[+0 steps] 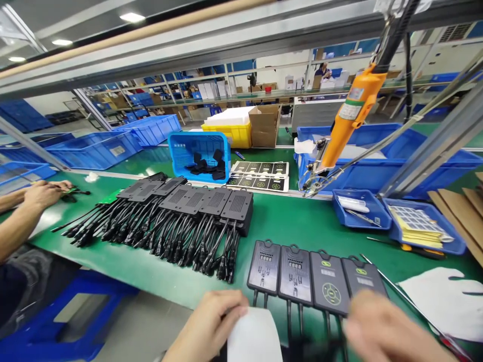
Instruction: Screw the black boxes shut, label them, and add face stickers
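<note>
My left hand (213, 324) is closed at the bottom centre, with the edge of a white sheet (255, 336) pinched between thumb and fingers. Lower right, my right hand (385, 324) is smeared by motion, so its fingers do not show clearly. It is nearest to the rightmost black controller box (364, 278) and covers part of it. Several such boxes lie in a row with their cables towards me. The third box (329, 281) carries a label with green marks, while the first box (263, 266) shows a bare face with a display window.
Stacked black boxes with cables (196, 201) fill the middle left. Behind them are a blue basket (171, 156) of black parts and label sheets (260, 176). An orange electric screwdriver (349, 118) hangs right, above blue trays (362, 221). A white glove (445, 301) lies right. A co-worker's hands (41, 193) are left.
</note>
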A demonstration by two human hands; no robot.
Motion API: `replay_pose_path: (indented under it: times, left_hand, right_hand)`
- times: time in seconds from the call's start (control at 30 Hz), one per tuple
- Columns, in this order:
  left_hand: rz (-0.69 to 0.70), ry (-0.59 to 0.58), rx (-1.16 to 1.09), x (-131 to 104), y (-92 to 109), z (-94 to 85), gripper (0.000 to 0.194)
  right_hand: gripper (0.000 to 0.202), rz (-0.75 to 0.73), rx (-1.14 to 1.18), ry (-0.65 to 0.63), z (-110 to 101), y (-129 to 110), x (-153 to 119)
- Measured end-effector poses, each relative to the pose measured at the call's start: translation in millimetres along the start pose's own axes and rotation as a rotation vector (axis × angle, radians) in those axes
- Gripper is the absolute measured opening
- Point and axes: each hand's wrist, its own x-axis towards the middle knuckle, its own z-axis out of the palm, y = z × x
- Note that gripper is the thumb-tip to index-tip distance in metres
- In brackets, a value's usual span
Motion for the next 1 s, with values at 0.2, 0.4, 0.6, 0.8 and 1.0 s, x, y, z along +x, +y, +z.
replay_pose_path:
  times: [0.2,0.4,0.6,0.8,1.0]
  left_hand:
    - [0.086,0.044,0.596,14,-7,52.5,0.048]
    - [0.13,0.008,0.823,20,-11,70.8,0.062]
    - [0.17,0.005,0.807,17,-12,66.9,0.056]
    - [0.194,0.023,0.793,17,-10,68.5,0.042]
    - [0.202,0.021,0.785,17,-13,69.6,0.042]
  right_hand:
    - [0.033,0.719,0.428,-0.037,36,51,19]
    - [0.044,0.873,0.549,-0.12,53,77,24]
    - [0.047,0.885,0.467,-0.16,51,74,23]
    - [0.049,0.907,0.458,-0.115,52,77,24]
    - [0.047,0.898,0.433,-0.118,50,75,25]
